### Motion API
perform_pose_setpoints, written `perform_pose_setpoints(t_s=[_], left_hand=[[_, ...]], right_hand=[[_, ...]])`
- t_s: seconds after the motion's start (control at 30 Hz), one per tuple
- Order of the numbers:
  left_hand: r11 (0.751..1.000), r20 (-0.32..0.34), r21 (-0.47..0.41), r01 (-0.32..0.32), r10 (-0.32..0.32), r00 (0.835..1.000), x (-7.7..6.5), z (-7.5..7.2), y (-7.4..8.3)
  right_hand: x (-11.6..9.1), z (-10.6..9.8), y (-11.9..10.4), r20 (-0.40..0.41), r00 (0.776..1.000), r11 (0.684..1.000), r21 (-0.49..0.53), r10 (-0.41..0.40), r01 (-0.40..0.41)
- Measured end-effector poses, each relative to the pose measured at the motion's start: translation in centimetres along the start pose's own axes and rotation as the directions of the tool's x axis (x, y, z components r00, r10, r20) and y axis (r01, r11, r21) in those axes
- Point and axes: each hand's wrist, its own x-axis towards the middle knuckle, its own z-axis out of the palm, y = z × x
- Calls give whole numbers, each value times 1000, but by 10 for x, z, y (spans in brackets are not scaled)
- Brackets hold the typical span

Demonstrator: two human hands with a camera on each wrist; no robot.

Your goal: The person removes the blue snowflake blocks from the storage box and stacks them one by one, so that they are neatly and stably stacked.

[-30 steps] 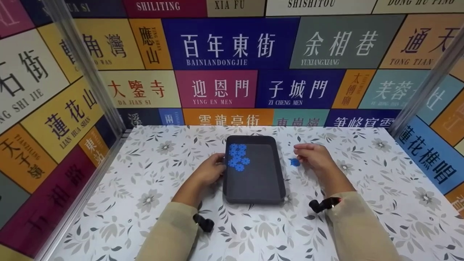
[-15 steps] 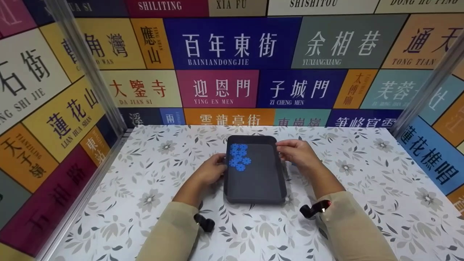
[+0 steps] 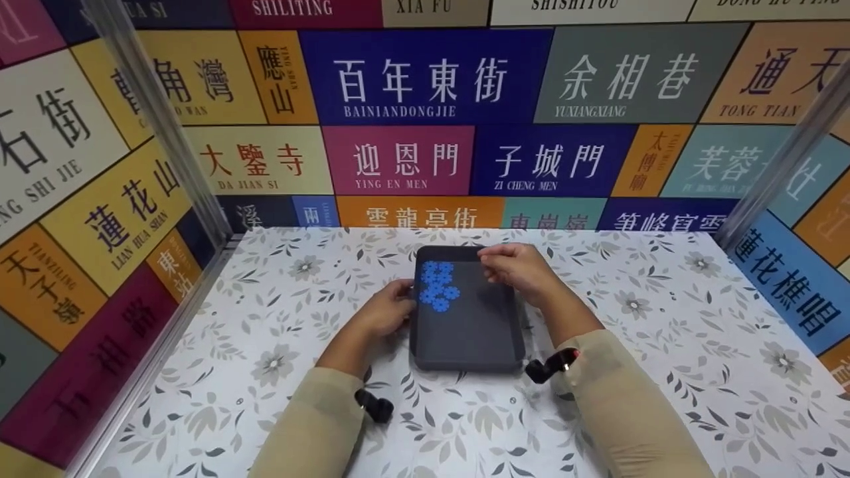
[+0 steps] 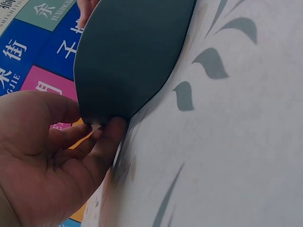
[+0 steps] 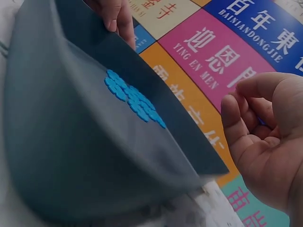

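A dark grey rectangular tray point(image 3: 468, 325) lies on the table. Flat, flower-shaped blue pieces point(image 3: 435, 291) cluster in its back left part; in the right wrist view these blue pieces point(image 5: 137, 101) lie close together on the bottom. My left hand point(image 3: 386, 309) grips the tray's left side, thumb and fingers at its wall point(image 4: 102, 106). Over the tray's back right corner hovers my right hand point(image 3: 521, 272). Its fingers are curled, thumb and index tips close together, and nothing shows between them in the right wrist view.
A white tablecloth point(image 3: 279, 425) with grey leaves and flowers covers the table around the tray. Colourful walls point(image 3: 398, 159) printed with place names stand behind and at both sides. Metal posts point(image 3: 166, 133) mark the corners.
My right hand has moved left from the table beside the tray to over its back right corner. A blue piece seen under that hand earlier is out of sight. The left hand stays put.
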Motion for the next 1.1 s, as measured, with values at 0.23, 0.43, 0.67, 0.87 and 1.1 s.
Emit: perform_pose_setpoints(t_s=[0.23,0.43,0.67,0.87,1.1], left_hand=[[1000,-2,-3,-12,12,1000,-1,0,1],[999,-5,33,-33,34,999,-2,-1,1],[998,-12,67,-22,23,1000,-3,-1,4],[998,-8,55,-17,18,1000,-2,-1,2],[998,-9,61,-5,5,1000,-1,-2,1]], right_hand=[[24,16,1,101,994,997,-65,51,-44],[40,23,6,181,977,986,-140,116,-91],[51,27,9,191,968,951,-290,165,-105],[55,31,13,181,973,915,-399,146,-63],[55,31,17,182,977,864,-504,114,-7]])
